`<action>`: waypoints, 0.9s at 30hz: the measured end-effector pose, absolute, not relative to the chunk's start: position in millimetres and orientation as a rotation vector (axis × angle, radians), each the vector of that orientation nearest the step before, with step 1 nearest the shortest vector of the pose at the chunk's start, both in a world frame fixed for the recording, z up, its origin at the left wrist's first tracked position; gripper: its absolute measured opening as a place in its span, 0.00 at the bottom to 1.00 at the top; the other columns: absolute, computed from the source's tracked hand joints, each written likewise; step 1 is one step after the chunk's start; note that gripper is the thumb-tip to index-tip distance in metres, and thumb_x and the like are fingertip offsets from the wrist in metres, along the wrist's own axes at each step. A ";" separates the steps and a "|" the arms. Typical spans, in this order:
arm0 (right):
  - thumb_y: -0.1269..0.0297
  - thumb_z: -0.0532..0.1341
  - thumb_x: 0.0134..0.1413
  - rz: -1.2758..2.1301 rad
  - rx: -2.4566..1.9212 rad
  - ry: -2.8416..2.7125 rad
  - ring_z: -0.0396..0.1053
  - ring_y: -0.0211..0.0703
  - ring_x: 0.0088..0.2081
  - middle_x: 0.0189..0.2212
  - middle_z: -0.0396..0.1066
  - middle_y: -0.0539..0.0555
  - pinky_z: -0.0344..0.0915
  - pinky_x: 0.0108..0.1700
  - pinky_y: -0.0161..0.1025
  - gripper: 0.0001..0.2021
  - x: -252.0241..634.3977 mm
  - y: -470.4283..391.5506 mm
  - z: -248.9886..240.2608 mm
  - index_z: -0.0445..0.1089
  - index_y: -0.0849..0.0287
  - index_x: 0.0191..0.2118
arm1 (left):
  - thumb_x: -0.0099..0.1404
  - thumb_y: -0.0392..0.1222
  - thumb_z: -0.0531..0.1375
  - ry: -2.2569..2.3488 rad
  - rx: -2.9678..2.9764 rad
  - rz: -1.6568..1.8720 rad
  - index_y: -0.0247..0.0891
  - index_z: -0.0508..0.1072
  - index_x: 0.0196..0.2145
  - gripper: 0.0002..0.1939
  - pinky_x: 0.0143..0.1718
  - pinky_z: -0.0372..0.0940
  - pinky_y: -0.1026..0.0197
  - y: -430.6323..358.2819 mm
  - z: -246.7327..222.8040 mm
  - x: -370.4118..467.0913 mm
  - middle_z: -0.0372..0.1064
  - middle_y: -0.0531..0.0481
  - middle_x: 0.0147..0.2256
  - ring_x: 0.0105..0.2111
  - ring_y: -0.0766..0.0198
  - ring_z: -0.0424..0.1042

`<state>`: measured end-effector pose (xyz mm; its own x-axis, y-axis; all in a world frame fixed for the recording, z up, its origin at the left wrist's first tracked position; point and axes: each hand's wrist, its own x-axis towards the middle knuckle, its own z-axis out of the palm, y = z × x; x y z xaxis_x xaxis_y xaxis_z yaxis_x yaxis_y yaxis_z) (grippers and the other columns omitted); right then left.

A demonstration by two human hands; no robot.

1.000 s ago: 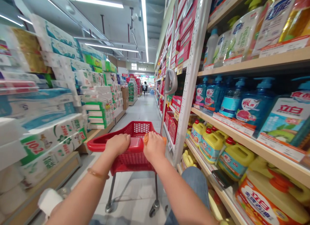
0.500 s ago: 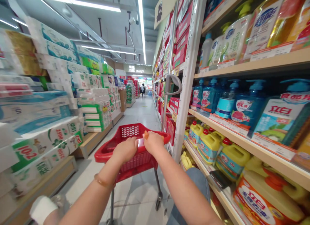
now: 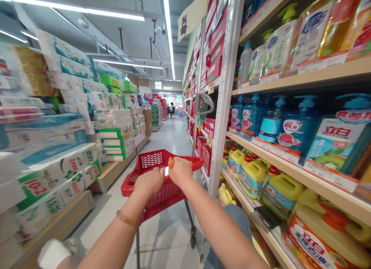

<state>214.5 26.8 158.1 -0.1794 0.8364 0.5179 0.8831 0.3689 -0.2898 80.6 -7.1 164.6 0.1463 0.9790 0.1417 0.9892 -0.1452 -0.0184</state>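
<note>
A red plastic shopping cart [image 3: 171,197] on grey metal legs stands in front of me, turned at a slant in the aisle. My left hand [image 3: 149,182] is closed over the handle, a thin bracelet on its wrist. Close beside it, my right hand [image 3: 181,171] wraps round the same handle, where some orange shows by the fingers. Between the two hands a pale shiny patch of the handle is visible. What I can see of the basket's inside shows no goods; its near part is hidden by my hands.
Shelves on the right hold blue pump bottles [image 3: 294,126] and yellow detergent jugs [image 3: 252,178], close to my right arm. A white shelf post [image 3: 224,95] rises ahead of them. Stacked tissue packs [image 3: 62,164] line the left on low platforms. The tiled aisle floor [image 3: 174,136] runs forward between.
The cart has swung slightly, its left corner shifting right in view. Both hands keep their hold on the handle. The shelves have hardly moved.
</note>
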 end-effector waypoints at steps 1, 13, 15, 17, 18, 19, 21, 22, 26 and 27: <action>0.60 0.56 0.58 -0.093 -1.417 -2.054 0.70 0.51 0.47 0.44 0.74 0.63 0.59 0.52 0.44 0.15 210.2 26.0 158.1 0.70 0.63 0.46 | 0.70 0.43 0.38 -1.975 -2.294 -0.137 0.28 0.70 0.47 0.25 0.40 0.67 0.49 -8.0 165.1 83.1 0.73 0.28 0.43 0.41 0.49 0.76; 0.60 0.56 0.58 -0.081 -1.483 -2.068 0.59 0.55 0.60 0.53 0.67 0.70 0.50 0.61 0.49 0.21 213.7 34.6 159.0 0.68 0.71 0.51 | 0.70 0.48 0.33 -2.053 -2.308 -0.126 0.34 0.75 0.44 0.32 0.41 0.66 0.44 -16.4 165.3 66.2 0.75 0.32 0.44 0.43 0.43 0.75; 0.58 0.54 0.60 -0.085 -1.354 -2.156 0.61 0.52 0.59 0.52 0.69 0.67 0.52 0.61 0.46 0.20 201.1 30.7 159.3 0.70 0.68 0.50 | 0.70 0.48 0.35 -2.020 -2.369 -0.163 0.35 0.75 0.44 0.31 0.41 0.66 0.47 -16.2 166.6 70.6 0.76 0.33 0.44 0.43 0.45 0.76; 0.55 0.51 0.63 -0.073 -1.247 -2.221 0.63 0.50 0.57 0.51 0.71 0.63 0.55 0.59 0.45 0.21 198.3 30.5 159.3 0.70 0.65 0.50 | 0.70 0.49 0.36 -1.984 -2.402 -0.196 0.37 0.74 0.46 0.30 0.41 0.66 0.49 -16.4 167.3 67.9 0.76 0.35 0.44 0.43 0.48 0.76; 0.53 0.50 0.64 -0.068 -1.241 -2.219 0.64 0.49 0.57 0.51 0.71 0.62 0.56 0.59 0.45 0.22 201.4 32.4 159.3 0.70 0.64 0.50 | 0.70 0.49 0.36 -1.972 -2.404 -0.195 0.38 0.74 0.46 0.30 0.42 0.66 0.50 -16.4 167.1 63.5 0.76 0.36 0.44 0.43 0.49 0.76; 0.52 0.49 0.65 -0.064 -1.263 -2.204 0.64 0.49 0.57 0.52 0.71 0.62 0.56 0.59 0.46 0.23 206.8 35.5 159.2 0.70 0.64 0.51 | 0.70 0.50 0.35 -1.959 -2.401 -0.178 0.38 0.74 0.45 0.30 0.42 0.66 0.50 -16.2 166.5 57.6 0.76 0.36 0.44 0.44 0.49 0.75; 0.51 0.49 0.65 -0.068 -1.346 -2.149 0.63 0.50 0.58 0.54 0.69 0.62 0.55 0.59 0.47 0.24 220.3 43.4 158.6 0.69 0.63 0.53 | 0.70 0.50 0.34 -1.950 -2.371 -0.121 0.36 0.75 0.43 0.32 0.43 0.66 0.49 -15.0 164.4 45.5 0.76 0.35 0.42 0.44 0.49 0.75; 0.51 0.49 0.65 -0.075 -1.390 -2.116 0.62 0.50 0.58 0.55 0.67 0.63 0.55 0.59 0.47 0.24 226.0 47.0 158.1 0.69 0.64 0.53 | 0.70 0.49 0.34 -1.955 -2.344 -0.088 0.34 0.76 0.41 0.32 0.43 0.66 0.49 -14.1 163.1 41.2 0.77 0.34 0.41 0.44 0.48 0.75; 0.53 0.52 0.63 -0.136 -1.418 -2.068 0.63 0.53 0.57 0.56 0.66 0.66 0.55 0.58 0.48 0.22 227.8 49.2 153.7 0.69 0.65 0.52 | 0.70 0.44 0.35 -1.922 -2.277 -0.015 0.28 0.76 0.40 0.31 0.42 0.65 0.48 -12.3 159.6 46.1 0.76 0.29 0.38 0.41 0.46 0.75; 0.53 0.52 0.63 -0.153 -1.375 -2.089 0.63 0.53 0.56 0.55 0.67 0.65 0.55 0.58 0.48 0.22 224.8 46.9 152.4 0.68 0.65 0.52 | 0.70 0.43 0.35 -1.896 -2.277 0.004 0.27 0.75 0.42 0.30 0.41 0.66 0.48 -13.2 159.6 51.0 0.76 0.29 0.38 0.40 0.46 0.75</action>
